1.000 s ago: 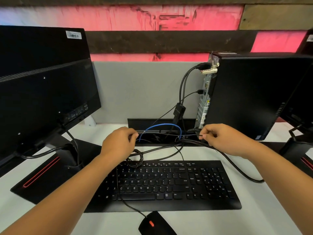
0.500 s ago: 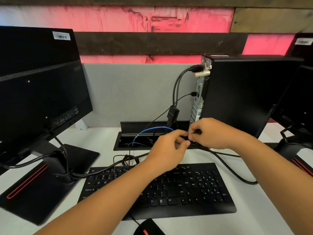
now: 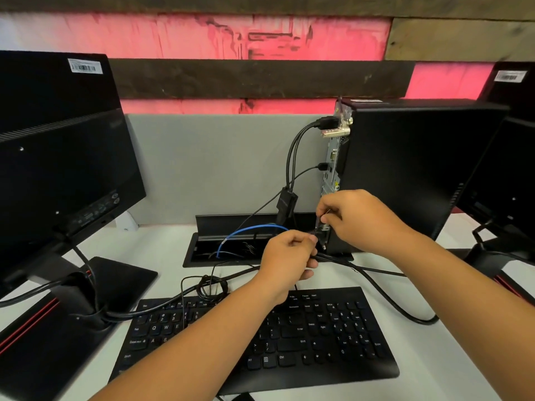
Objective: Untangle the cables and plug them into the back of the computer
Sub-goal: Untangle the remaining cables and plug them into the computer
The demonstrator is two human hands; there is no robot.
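- Keyboard [image 3: 289, 337]: flat, matte black; legible keys include "Q", "W", "E", "Ctrl", "Alt", "Enter".
- Monitor [image 3: 58, 157] at 9 o'clock carries a white barcode label [image 3: 84, 66] (print too small to read).
- Computer [image 3: 419, 169], a black box-shaped tower at 2 o'clock, has its metal rear panel facing left, with black cables [image 3: 295, 151] already plugged in up high.
- Left hand [image 3: 289, 256] grips thick, glossy black cables low by the tower's base.
- Right hand [image 3: 356, 218] pinches a small connector against the lower rear panel.
- Blue cable [image 3: 249, 231] arcs out of the desk's recessed tray [image 3: 191, 256].
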